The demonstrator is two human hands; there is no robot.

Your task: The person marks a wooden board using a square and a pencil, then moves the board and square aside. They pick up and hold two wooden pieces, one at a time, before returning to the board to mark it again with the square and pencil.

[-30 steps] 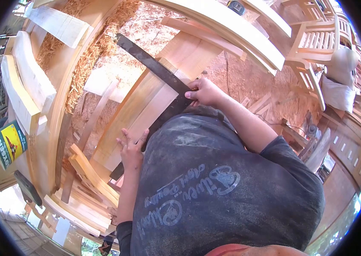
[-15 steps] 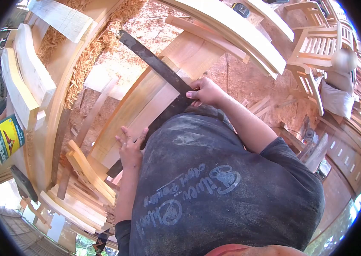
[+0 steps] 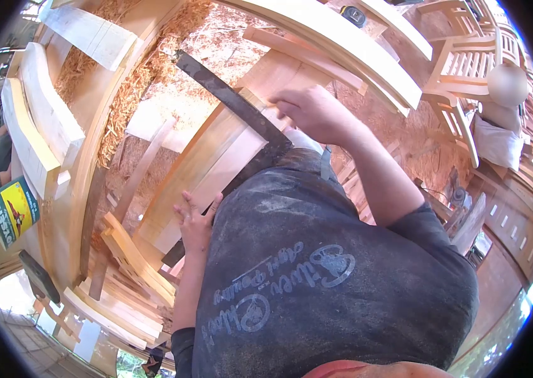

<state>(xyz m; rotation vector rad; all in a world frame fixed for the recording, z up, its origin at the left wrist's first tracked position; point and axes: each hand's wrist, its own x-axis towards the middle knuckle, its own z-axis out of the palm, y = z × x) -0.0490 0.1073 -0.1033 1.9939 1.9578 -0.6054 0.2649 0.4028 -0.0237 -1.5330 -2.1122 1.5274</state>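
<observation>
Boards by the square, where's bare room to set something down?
The pale board is bare between the black square and left hand. The tan board beyond the square is bare too, bordered by the reddish plank and right hand. Crowded: lower left, among stacked planks.

The shirt (image 3: 354, 315) reads "Silver" and "Agri Poultry"; the green-and-yellow container (image 3: 13, 213) reads "OYSEN".

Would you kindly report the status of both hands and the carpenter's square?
Left hand, fingers spread, at carpenter's square. Right hand curled near square's corner; contents unclear. Square lies on wooden boards, partly hidden by shirt and left hand.
</observation>
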